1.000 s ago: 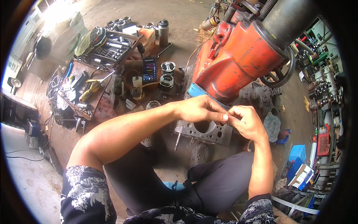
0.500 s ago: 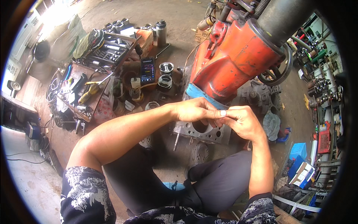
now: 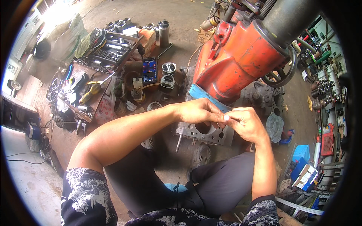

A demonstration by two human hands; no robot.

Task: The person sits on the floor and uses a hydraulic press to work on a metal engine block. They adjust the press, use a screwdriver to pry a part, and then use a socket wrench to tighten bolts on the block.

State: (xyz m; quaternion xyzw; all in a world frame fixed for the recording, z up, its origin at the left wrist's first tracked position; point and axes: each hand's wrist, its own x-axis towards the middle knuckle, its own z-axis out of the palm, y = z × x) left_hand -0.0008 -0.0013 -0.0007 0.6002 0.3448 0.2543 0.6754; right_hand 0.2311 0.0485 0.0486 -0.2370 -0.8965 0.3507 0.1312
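Observation:
In front of me, my left hand point(image 3: 198, 112) and my right hand point(image 3: 246, 121) meet at the fingertips, thumbs pressed together in a pinch. Anything held between those fingers is too small or too hidden to name. Directly below them lies a metal engine block point(image 3: 187, 132), its flat face showing a large round bore and several small holes. Just beyond the hands, a blue strip point(image 3: 207, 97) runs along the base of a large orange machine point(image 3: 235, 60), from which a thick grey column point(image 3: 292, 22) rises.
At left, a toolbox of sockets point(image 3: 113, 51) stands near a phone point(image 3: 149, 69), two pistons point(image 3: 168, 68) and a metal flask point(image 3: 163, 33). A handwheel point(image 3: 290, 67) sits beside the machine. Metal parts and blue boxes point(image 3: 301, 152) line the right side.
My hands stay almost in place, with only a slight shift of the fingers where they meet. The phone's screen picture looks different.

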